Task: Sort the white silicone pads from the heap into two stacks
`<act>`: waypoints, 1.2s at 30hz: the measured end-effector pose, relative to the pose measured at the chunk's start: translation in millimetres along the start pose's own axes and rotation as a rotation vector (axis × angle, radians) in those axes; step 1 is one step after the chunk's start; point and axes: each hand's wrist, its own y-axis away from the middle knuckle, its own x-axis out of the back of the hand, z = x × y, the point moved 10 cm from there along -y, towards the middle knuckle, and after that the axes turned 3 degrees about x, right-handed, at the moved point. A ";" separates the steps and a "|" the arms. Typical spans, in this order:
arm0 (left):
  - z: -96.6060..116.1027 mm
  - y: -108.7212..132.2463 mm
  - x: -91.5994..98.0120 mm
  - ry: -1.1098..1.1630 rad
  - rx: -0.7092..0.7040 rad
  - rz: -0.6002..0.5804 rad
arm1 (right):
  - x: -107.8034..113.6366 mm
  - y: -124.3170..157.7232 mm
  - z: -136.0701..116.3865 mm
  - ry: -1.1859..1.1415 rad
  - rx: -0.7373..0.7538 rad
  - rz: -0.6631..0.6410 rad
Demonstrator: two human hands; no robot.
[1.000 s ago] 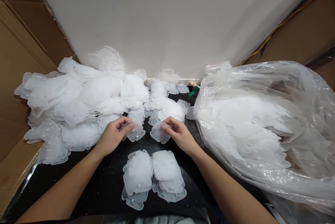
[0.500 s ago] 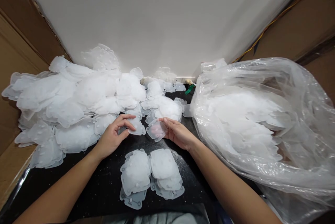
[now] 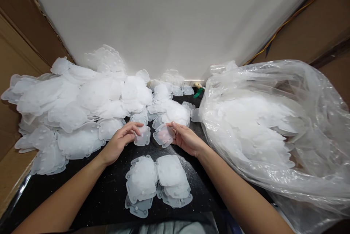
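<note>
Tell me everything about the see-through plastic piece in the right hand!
The plastic piece is thin, milky and see-through, a rounded square with small tabs on its edge and little round bumps. The right hand pinches its right side, holding it tilted over the black table. Fingers show pinkly through it.

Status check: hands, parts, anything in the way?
Left hand holding left piece, right hand holding right piece, over black table. Two small stacks near the body. Loose pile left, filled bag right; nothing covers either hand.
</note>
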 end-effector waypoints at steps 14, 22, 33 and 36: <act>-19.5 -2.2 -0.4 0.342 0.212 0.041 | -2.8 1.7 0.4 -0.042 -0.042 0.033; -20.8 -1.5 -0.2 0.369 0.217 0.045 | -2.9 1.1 0.4 -0.034 -0.031 0.016; -20.9 -1.4 -1.9 0.336 0.219 0.019 | -2.5 0.4 2.1 -0.041 -0.035 0.010; -21.3 -1.6 -2.7 0.333 0.221 0.015 | -2.8 1.0 1.8 -0.032 -0.037 0.007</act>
